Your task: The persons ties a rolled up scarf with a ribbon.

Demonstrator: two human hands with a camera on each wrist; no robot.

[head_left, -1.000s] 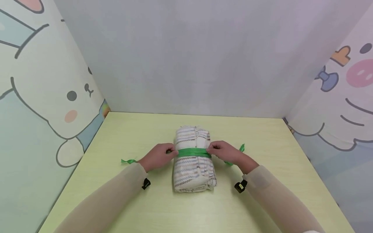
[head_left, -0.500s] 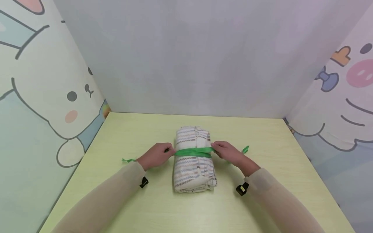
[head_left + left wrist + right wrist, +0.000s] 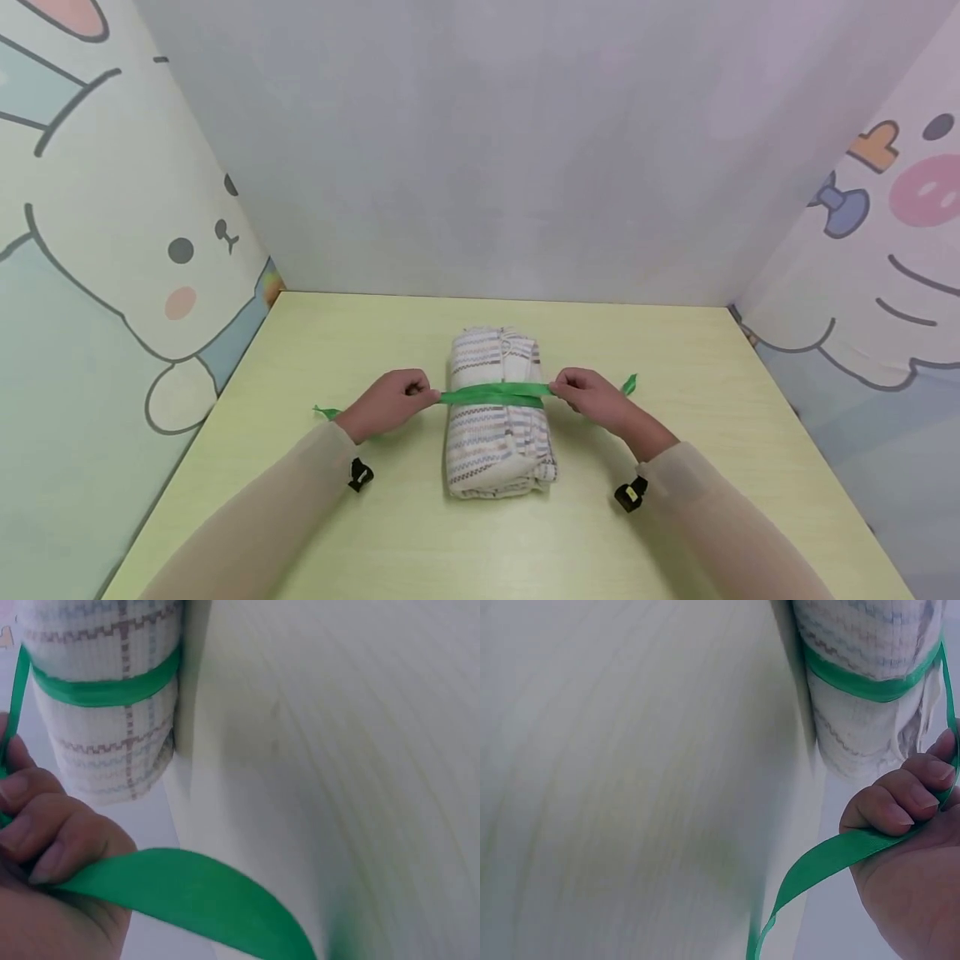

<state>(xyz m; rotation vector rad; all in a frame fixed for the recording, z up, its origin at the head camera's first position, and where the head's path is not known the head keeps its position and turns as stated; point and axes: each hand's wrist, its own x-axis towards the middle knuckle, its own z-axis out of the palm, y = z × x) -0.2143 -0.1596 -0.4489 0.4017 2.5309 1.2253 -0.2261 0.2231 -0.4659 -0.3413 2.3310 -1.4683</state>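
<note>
- Green, flat, narrow ribbon is wrapped round the middle of a white cloth bundle, folded into an oblong and patterned with blue, brown and grey stripes; the bundle is set between the two hands.
- By the left hand, one length of ribbon is pinched between thumb and forefinger, just beside the bundle; the other fingers are curled in, and ribbon is trailed out below them.
- By the right hand, the opposite length is pinched likewise, just off the bundle's other side, with the remaining fingers curled round it.
- Between the hands, two strands are laid across the bundle's top; whether they are knotted cannot be told.
- Loose ribbon tips are seen beyond each hand, on the outer side.
- Beneath both hands, the bundle is supported by a pale yellow, wood-grained tabletop.
- Beige long sleeves are worn behind the hands, and a small black device is fixed at each wrist.
</note>
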